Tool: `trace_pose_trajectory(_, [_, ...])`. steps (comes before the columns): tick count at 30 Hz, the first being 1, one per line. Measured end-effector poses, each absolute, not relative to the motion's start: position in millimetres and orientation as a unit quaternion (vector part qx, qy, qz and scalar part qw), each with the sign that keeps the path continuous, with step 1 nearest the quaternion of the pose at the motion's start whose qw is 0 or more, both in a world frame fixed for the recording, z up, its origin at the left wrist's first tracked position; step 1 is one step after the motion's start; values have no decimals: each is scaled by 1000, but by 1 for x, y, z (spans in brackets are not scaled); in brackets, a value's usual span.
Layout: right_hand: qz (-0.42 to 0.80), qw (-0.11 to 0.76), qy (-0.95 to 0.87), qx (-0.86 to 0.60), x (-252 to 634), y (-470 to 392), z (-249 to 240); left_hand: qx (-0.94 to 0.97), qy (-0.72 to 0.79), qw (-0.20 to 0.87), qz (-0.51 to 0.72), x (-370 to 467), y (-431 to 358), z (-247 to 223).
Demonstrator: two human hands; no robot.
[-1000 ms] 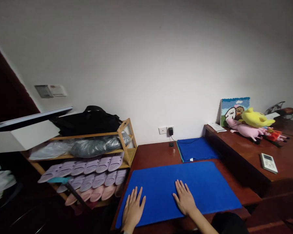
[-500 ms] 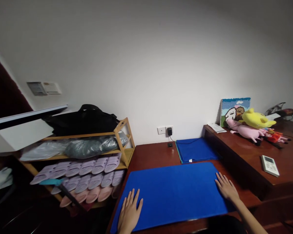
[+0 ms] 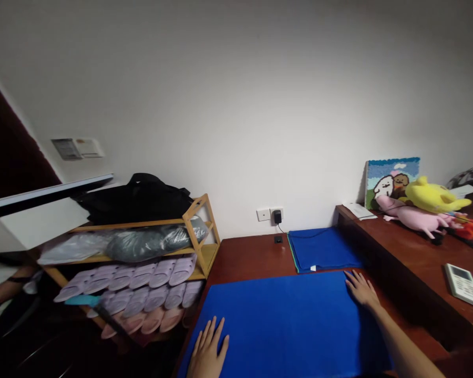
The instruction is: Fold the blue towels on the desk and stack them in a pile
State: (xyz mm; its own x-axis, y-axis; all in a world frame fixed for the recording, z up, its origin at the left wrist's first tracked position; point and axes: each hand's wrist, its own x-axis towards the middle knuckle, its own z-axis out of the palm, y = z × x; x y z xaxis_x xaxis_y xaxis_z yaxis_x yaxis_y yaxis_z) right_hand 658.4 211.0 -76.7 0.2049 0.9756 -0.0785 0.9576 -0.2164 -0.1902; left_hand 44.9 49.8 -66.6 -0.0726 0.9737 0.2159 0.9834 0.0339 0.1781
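Observation:
A blue cloth [image 3: 284,320] lies spread flat on the reddish-brown desk [image 3: 248,257]. My left hand [image 3: 208,349] rests palm down near its left edge, fingers stretched out and slightly apart. Over by the cloth's far right corner, my right hand [image 3: 362,291] also lies flat, its fingers spread and touching the edge. Neither hand grips anything. Behind the spread cloth, against the wall, sits a folded blue cloth [image 3: 325,249] with a green edge and a small white tag.
A raised desk section [image 3: 413,252] at right holds plush toys [image 3: 413,215], a picture panel [image 3: 392,181] and a white remote-like device [image 3: 464,285]. A wooden rack [image 3: 201,247] of slippers stands left. A plugged-in adapter [image 3: 277,216] is on the wall. Another person's arm [image 3: 8,286] shows far left.
My right hand has moved away from me along the cloth's right edge to its far corner. My left hand stays near the left edge. The view has shifted slightly.

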Motion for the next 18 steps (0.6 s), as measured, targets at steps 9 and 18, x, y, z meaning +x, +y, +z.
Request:
trace_pose_trajectory(9, [65,98,-625,-771,664,213,-110,-679,-711,87,-162,69,58,-60])
trace_pose_trajectory(18, [175,188,-588,-767,671,223,-72,-896,-344,-214,-183,420,58,-79])
